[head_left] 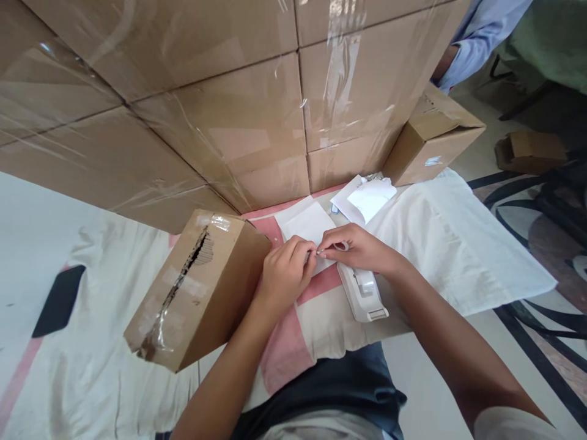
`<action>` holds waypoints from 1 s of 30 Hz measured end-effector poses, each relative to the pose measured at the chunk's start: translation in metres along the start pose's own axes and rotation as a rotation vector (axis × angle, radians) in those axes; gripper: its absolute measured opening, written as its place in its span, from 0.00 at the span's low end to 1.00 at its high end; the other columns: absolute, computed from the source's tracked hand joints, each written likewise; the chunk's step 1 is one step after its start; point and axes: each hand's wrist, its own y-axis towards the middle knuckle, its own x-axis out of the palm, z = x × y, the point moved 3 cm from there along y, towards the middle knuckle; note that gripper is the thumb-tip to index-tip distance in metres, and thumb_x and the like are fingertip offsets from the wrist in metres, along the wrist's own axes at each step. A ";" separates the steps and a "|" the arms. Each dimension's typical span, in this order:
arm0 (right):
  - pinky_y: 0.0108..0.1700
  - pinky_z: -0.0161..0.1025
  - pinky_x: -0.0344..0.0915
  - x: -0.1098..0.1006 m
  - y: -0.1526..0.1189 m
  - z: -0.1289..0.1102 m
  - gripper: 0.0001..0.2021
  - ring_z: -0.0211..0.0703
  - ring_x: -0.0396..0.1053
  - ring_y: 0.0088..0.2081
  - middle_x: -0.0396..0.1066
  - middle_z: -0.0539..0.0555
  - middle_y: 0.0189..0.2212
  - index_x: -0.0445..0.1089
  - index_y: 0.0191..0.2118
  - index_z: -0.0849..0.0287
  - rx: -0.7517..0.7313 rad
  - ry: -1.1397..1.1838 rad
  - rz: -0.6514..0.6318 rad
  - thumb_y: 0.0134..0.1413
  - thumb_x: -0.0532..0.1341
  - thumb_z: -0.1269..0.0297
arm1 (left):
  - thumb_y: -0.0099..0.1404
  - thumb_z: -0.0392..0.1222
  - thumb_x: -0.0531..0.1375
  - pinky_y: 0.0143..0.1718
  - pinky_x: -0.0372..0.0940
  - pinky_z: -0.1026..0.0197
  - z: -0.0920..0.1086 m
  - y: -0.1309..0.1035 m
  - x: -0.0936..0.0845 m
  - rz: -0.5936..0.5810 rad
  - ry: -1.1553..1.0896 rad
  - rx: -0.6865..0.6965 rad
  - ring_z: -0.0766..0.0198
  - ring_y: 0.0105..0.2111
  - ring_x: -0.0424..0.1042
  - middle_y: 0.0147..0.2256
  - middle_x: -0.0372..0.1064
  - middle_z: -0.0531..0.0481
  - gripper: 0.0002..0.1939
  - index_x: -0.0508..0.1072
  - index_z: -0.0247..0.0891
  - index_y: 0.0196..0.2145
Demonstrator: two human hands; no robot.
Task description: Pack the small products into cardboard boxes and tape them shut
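Observation:
My left hand [288,269] and my right hand [355,246] meet fingertip to fingertip, both pinched closed. Something tiny and pale sits between the fingertips, too small to make out. Under them a white sheet of paper [306,219] lies on the cloth, partly covered by my fingers. A white tape dispenser [362,293] lies just below my right hand, its far end hidden by that hand. Left of my left hand stands a taped cardboard box [202,293], torn open along its top seam. More white papers [369,198] lie beyond my right hand.
A wall of stacked, taped cartons [220,110] rises right behind the papers. Another box [435,137] stands at the right, near a person's blue sleeve [481,46]. A dark phone-like slab [59,300] lies far left on the pale cloth. A smaller carton [532,151] is on the floor.

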 end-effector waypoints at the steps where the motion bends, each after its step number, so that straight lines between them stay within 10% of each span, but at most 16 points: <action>1: 0.32 0.36 0.58 0.000 0.000 0.000 0.10 0.37 0.64 0.29 0.74 0.51 0.29 0.79 0.36 0.61 0.007 0.010 -0.007 0.63 0.64 0.61 | 0.73 0.35 0.56 0.34 0.61 0.61 -0.001 -0.001 -0.001 0.015 -0.005 -0.003 0.66 0.29 0.69 0.33 0.74 0.52 0.05 0.71 0.39 0.37; 8: 0.34 0.37 0.60 0.001 0.001 -0.002 0.17 0.38 0.65 0.29 0.73 0.51 0.27 0.78 0.31 0.62 0.110 0.074 -0.037 0.61 0.66 0.51 | 0.72 0.37 0.59 0.34 0.63 0.62 -0.007 -0.003 -0.004 -0.034 -0.207 0.054 0.66 0.31 0.72 0.36 0.75 0.50 0.02 0.72 0.39 0.40; 17: 0.31 0.37 0.56 0.003 -0.001 0.002 0.18 0.36 0.61 0.28 0.70 0.50 0.25 0.76 0.30 0.61 0.150 0.030 -0.077 0.61 0.66 0.50 | 0.72 0.34 0.56 0.32 0.59 0.58 0.000 0.000 -0.005 -0.034 0.048 0.193 0.63 0.30 0.69 0.31 0.74 0.51 0.07 0.71 0.39 0.35; 30: 0.29 0.35 0.52 0.004 -0.001 0.001 0.21 0.35 0.57 0.27 0.65 0.48 0.24 0.74 0.27 0.62 0.144 0.011 -0.089 0.61 0.66 0.47 | 0.70 0.36 0.55 0.33 0.59 0.58 -0.001 -0.005 0.001 -0.036 -0.058 0.077 0.63 0.29 0.68 0.30 0.73 0.51 0.07 0.69 0.40 0.33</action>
